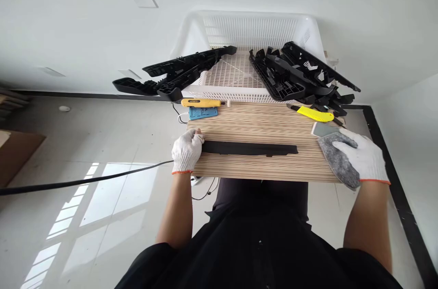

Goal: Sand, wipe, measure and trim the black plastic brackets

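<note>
Strip [249, 148] of black plastic, lying lengthwise across the middle of the ribbed wooden desk [239, 169], left end covered by the left hand [188, 151]. Fingers of that hand curled closed around the end, in a white knitted glove with an orange hem. At the right edge of the desk, right hand [364, 154], gloved alike, laid on a grey cloth [337, 157], thumb and fingers parted over it; cannot tell whether the cloth is pinched between them. Lower corner of the cloth hanging past the front edge of the desk. Just beyond those fingers, a flat grey block [324, 129], partly under the cloth and hand. Behind it, a bright yellow cutter [315, 113], lying aslant. At the back left of the desk, an orange-yellow tool [200, 103], with a blue box [203, 112] right in front of it. Beyond the desk, a white basket [246, 14], with black plastic parts [181, 70] leaning over its left side and a tangled pile [290, 72] of similar parts at its right, jutting out over the rim.
</note>
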Motion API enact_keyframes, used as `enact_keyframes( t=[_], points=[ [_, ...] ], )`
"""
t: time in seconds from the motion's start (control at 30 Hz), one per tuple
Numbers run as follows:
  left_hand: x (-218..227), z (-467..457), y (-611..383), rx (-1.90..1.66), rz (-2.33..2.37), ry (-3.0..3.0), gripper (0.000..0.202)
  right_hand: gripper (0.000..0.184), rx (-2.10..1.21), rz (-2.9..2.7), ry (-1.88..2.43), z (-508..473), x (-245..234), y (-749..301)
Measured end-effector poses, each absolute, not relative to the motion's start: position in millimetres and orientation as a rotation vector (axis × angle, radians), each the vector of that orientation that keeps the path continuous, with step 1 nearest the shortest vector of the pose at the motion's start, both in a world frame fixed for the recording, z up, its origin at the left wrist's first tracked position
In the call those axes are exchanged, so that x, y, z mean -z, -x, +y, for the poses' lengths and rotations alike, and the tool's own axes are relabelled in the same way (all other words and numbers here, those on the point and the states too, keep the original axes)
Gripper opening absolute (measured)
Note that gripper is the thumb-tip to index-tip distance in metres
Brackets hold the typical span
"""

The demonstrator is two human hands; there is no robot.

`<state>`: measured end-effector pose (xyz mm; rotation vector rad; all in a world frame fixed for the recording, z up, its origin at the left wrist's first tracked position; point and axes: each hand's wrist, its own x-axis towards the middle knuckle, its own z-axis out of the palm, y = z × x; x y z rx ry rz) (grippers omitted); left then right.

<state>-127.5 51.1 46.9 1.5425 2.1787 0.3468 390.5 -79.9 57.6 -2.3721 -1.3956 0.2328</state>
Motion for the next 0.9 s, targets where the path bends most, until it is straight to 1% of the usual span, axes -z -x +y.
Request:
enact_keyframes(
  t=[0.07,0.23,0.27,0.33,0.4,0.47,0.5,0.57,0.63,0.73,0.9],
  points=[
    [-47.5,51.4,127.2,-0.34,2.178,-1.544,0.046,0.055,-0.372,-1.45,2.37,-62.3,-54.5,-365.6],
    [-48.0,51.0,126.3,-0.346,2.193,-1.549,0.045,0.053,-0.506,-1.636,2.048,3.9,-42.4,-291.3],
    [-48.1,50.5,126.1,-0.355,2.191,-1.55,0.044,0.054,-0.592,-1.675,1.926,15.2,-42.1,-280.1],
    [-48.3,49.4,125.5,-0.375,2.18,-1.542,0.044,0.054,-0.697,-1.672,1.711,29.0,-47.4,-265.3],
    [-48.6,48.2,124.2,-0.389,2.174,-1.529,0.043,0.049,-0.657,-1.569,1.634,28.5,-60.3,-260.3],
    [-48.9,47.0,121.5,-0.393,2.184,-1.52,0.043,0.046,-0.528,-1.417,1.712,16.0,-77.0,-262.5],
    [-49.0,46.3,119.3,-0.394,2.191,-1.517,0.042,0.049,-0.478,-1.357,1.769,7.2,-85.2,-265.0],
    [-48.8,45.0,112.8,-0.396,2.208,-1.515,0.042,0.055,-0.429,-1.307,1.864,-11.3,-98.7,-270.4],
    [-48.0,45.1,103.3,-0.394,2.226,-1.512,0.042,0.054,-0.421,-1.327,1.919,-26.5,-105.9,-274.9],
    [-46.3,52.1,85.1,-0.406,2.244,-1.491,0.042,0.05,-0.429,-1.413,1.967,-39.1,-103.5,-278.7],
    [-47.9,80.3,63.5,-0.482,2.312,-1.409,0.047,0.053,-0.384,-1.514,1.985,-47.2,-86.5,-281.5]
  ],
)
